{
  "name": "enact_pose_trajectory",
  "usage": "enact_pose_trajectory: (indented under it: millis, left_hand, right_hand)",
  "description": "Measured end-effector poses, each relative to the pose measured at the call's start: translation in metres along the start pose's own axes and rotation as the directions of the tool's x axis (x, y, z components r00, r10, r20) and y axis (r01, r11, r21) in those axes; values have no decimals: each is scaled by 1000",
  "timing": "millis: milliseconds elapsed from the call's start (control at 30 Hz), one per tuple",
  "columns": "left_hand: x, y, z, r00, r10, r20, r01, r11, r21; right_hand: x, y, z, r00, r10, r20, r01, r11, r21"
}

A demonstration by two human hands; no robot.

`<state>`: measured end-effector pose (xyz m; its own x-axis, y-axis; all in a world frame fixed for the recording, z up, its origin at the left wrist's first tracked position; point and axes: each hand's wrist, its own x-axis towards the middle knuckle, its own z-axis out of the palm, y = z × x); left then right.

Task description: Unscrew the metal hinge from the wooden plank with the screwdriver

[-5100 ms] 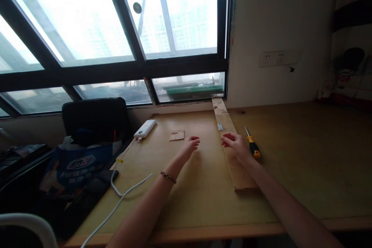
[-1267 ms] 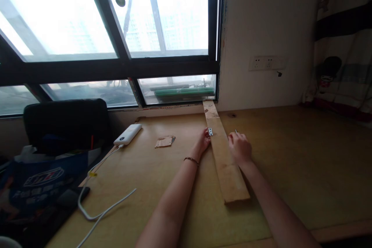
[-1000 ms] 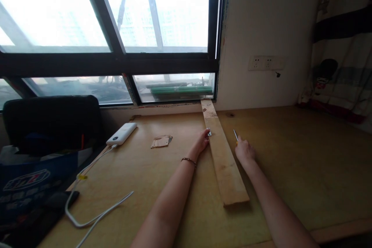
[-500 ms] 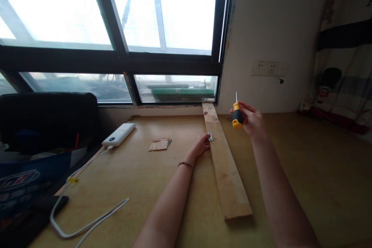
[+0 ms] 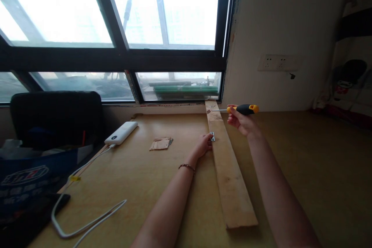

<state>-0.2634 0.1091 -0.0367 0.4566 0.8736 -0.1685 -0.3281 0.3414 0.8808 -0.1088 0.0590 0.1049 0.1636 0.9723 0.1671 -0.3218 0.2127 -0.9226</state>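
A long wooden board (image 5: pixel 232 174) lies on the table, its far end at the window sill. At the board's left edge, my left hand (image 5: pixel 203 145) is closed, thumb on a small metal hinge (image 5: pixel 212 136) with holes, pressed against the wood. My right hand (image 5: pixel 241 121) grips a yellow and black screwdriver (image 5: pixel 245 109) near the shaft. The screwdriver is level: its handle points right and its thin shaft points left, over the far part of the board. Whether the tip touches the wood I cannot tell.
Left of the board lies a small piece of brown cardboard (image 5: pixel 160 143) with metal bits at its edge. A white power bank (image 5: pixel 121 133) with a white cable (image 5: pixel 95 224) rests near the table's left side. Beyond that stands a black chair (image 5: pixel 55 116) with a blue bag (image 5: pixel 31 174).
The screwdriver has turned from upright to level, its tip now pointing left over the board. My left hand stays on the hinge. The view has shifted slightly.
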Motion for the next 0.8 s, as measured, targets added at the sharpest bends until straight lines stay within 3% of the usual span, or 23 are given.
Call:
enact_pose_trajectory:
  millis: [67, 133, 333, 667, 800]
  left_hand:
    - [-1, 1, 1, 1000, -3, 6, 3, 1000, 6]
    - [-1, 1, 1, 1000, -5, -5, 5, 1000, 21]
    - [0, 0, 2, 1000, 8, -3, -8, 999, 35]
    - [4, -4, -3, 999, 30, 19, -30, 999, 27]
    - [5, -6, -5, 999, 36, 21, -36, 999, 22]
  right_hand:
    - [5, 6, 1, 978, -114, -173, 93, 988, -126]
    - [8, 10, 2, 942, -226, -250, 164, 955, -248]
    - [12, 23, 4, 943, -270, -195, 187, 914, -361]
    - [14, 27, -1, 949, -237, -208, 130, 895, -426]
    - [15, 26, -2, 945, -266, -191, 124, 831, -543]
